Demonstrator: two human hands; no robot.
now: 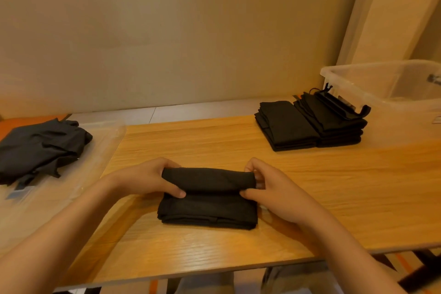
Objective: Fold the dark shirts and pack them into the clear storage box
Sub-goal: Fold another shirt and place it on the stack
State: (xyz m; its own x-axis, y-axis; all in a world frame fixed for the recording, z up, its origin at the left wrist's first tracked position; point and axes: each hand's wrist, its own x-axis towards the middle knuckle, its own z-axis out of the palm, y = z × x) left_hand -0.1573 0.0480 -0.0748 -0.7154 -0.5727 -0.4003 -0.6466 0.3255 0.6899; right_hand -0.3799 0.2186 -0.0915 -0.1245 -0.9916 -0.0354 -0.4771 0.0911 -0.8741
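Wooden table (310, 186): runs across the whole view, with a plain wall behind it.

Clear storage box (405, 112): stands on the far right of the table, open at the top. Its contents cannot be made out through the cloudy wall.

Clear plastic lid (107, 141): lies flat at the left end of the table and partly overhangs the table edge.

Loose pile of dark shirts (40, 148): unfolded and crumpled, resting on the lid at far left.

Folded stacks: 2 in number, side by side and touching, just beside the box. The left stack (284, 124) is slightly lower, and the right stack (334, 122) lies against the box wall.

Dark shirt in work (207, 207): at the centre of the table near its front edge, already folded to a compact rectangle. Its far part is raised and rolled over toward the person.

Left hand (148, 179): clasps the left end of the raised fold, fingers curled over the far side and thumb on the near side.

Right hand (269, 188): pinches the right end of the same fold between thumb and curled fingers.

Black clip-like object (341, 105): lies on top of the right stack. Its kind cannot be told.
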